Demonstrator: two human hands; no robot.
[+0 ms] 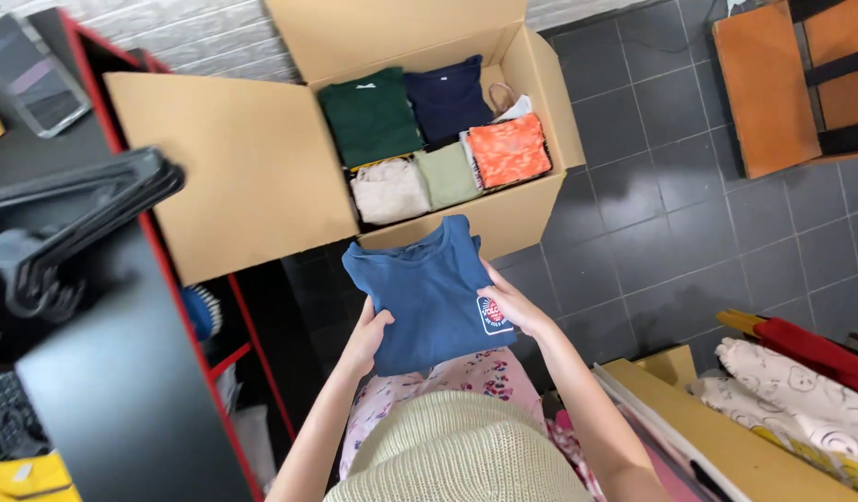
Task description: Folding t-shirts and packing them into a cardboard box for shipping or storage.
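Folded blue t-shirt sits between my two hands, held flat above my lap, just near of an open cardboard box on the dark tiled floor. My left hand grips its lower left edge, fingers curled under and thumb on top; my right hand pinches the right edge beside a small round red-and-white printed badge on a pale patch. I judge the shirt to be light, soft and floppy, not slippery or fragile; it will sag and unfold unless supported from both sides or from beneath, so the two side edges are the sensible places to hold. Inside the box, folded clothes lie in neat stacks: a dark green top far left, a navy top beside it, an orange patterned piece on the right, a pale green piece and a beige piece along the near side. The box flaps stand open, plain brown, with no label I can make out. To the left, black hangers rest on a black tabletop with red edging. On the near right, a cream cloth with small face prints lies beside a red item.
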